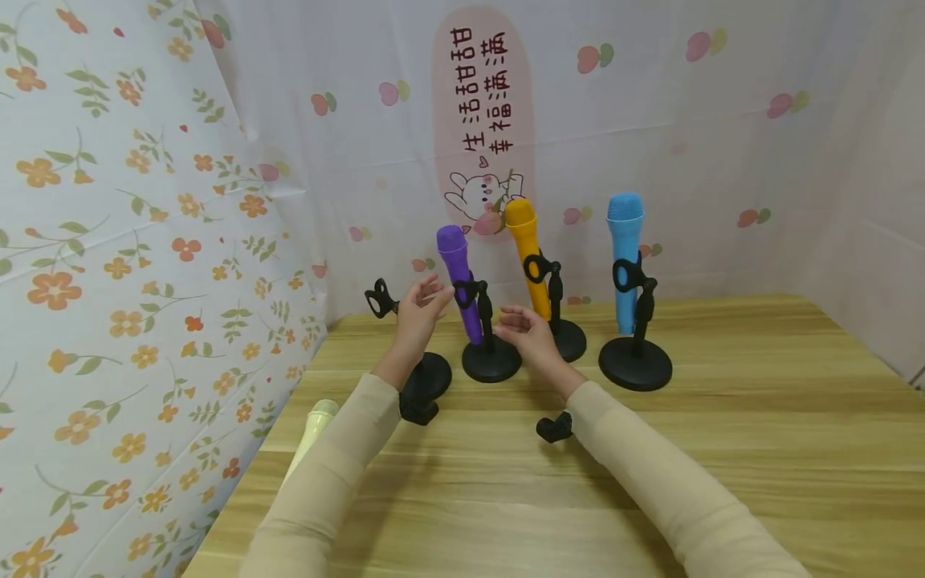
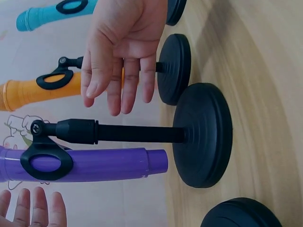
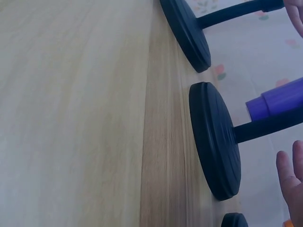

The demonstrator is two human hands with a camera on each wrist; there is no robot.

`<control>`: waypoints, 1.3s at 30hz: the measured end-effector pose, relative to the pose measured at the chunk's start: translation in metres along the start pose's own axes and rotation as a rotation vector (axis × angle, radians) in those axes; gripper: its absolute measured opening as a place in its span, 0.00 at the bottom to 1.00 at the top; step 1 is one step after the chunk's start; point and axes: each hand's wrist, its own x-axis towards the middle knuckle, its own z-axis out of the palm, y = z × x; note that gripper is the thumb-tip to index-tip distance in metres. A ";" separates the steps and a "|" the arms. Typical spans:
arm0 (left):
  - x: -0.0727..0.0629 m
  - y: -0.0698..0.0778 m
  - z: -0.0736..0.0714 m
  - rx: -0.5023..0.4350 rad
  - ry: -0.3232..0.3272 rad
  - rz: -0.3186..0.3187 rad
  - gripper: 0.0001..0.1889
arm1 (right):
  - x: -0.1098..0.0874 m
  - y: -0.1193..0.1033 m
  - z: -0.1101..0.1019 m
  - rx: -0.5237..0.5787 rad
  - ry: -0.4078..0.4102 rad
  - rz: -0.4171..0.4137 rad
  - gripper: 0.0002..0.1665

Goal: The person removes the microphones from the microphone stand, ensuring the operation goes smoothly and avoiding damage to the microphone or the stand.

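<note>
A purple microphone point(image 1: 458, 269) leans in the clip of a black stand point(image 1: 491, 361), between both hands. Just left of that clip, my left hand point(image 1: 419, 317) has its fingers loosely extended and holds nothing; its fingertips point(image 2: 35, 208) also show below the purple microphone in the left wrist view. To the stand's right is my right hand point(image 1: 531, 337), fingers relaxed, in front of the orange microphone point(image 1: 526, 233). In the left wrist view the right hand point(image 2: 125, 52) appears apart from the purple microphone's stand.
At the right, a blue microphone point(image 1: 625, 233) sits in its own stand point(image 1: 636, 365). An unoccupied stand clip point(image 1: 379, 299) rises beside the left hand, partly hidden. A pale yellow microphone point(image 1: 318, 421) lies on the wooden table point(image 1: 491, 498) by the left sleeve. A patterned curtain point(image 1: 347, 160) hangs behind.
</note>
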 end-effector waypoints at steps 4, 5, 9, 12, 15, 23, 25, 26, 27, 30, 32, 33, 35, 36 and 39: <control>0.009 -0.002 0.005 0.023 0.040 -0.002 0.29 | 0.003 -0.001 0.005 -0.001 0.010 0.020 0.28; 0.010 -0.003 0.007 0.032 0.048 -0.002 0.30 | 0.004 -0.002 0.006 -0.002 0.013 0.025 0.28; 0.018 -0.003 0.013 0.048 0.069 -0.002 0.32 | 0.007 -0.003 0.011 -0.013 0.022 0.016 0.28; 0.023 -0.001 0.018 0.038 0.077 -0.005 0.32 | 0.010 -0.004 0.014 0.000 0.022 0.002 0.28; 0.027 -0.001 0.022 0.030 0.085 -0.012 0.32 | 0.012 -0.005 0.016 0.007 0.030 0.000 0.28; 0.034 -0.002 0.028 0.006 0.091 -0.015 0.30 | 0.016 -0.008 0.023 0.024 0.054 0.024 0.27; 0.037 -0.004 0.029 -0.006 0.088 -0.019 0.30 | 0.017 -0.009 0.024 0.029 0.059 0.022 0.27; 0.038 -0.004 0.029 -0.015 0.086 -0.025 0.31 | 0.017 -0.009 0.025 0.035 0.062 0.021 0.27; 0.039 -0.005 0.029 -0.027 0.084 -0.030 0.31 | 0.017 -0.009 0.026 0.038 0.063 0.019 0.27; 0.044 -0.008 0.028 -0.063 0.085 -0.048 0.30 | 0.018 -0.011 0.029 0.034 0.070 0.017 0.27; 0.046 -0.010 0.027 -0.085 0.090 -0.059 0.30 | 0.018 -0.012 0.031 0.033 0.074 0.016 0.27; 0.047 -0.011 0.027 -0.094 0.093 -0.060 0.29 | 0.019 -0.012 0.031 0.025 0.076 0.013 0.27; 0.049 -0.012 0.026 -0.108 0.096 -0.061 0.28 | 0.019 -0.013 0.033 0.018 0.081 0.013 0.27; 0.049 -0.012 0.026 -0.111 0.096 -0.062 0.28 | 0.020 -0.013 0.033 0.017 0.084 0.013 0.26; 0.050 -0.012 0.026 -0.124 0.090 -0.066 0.28 | 0.021 -0.012 0.033 0.010 0.092 0.014 0.26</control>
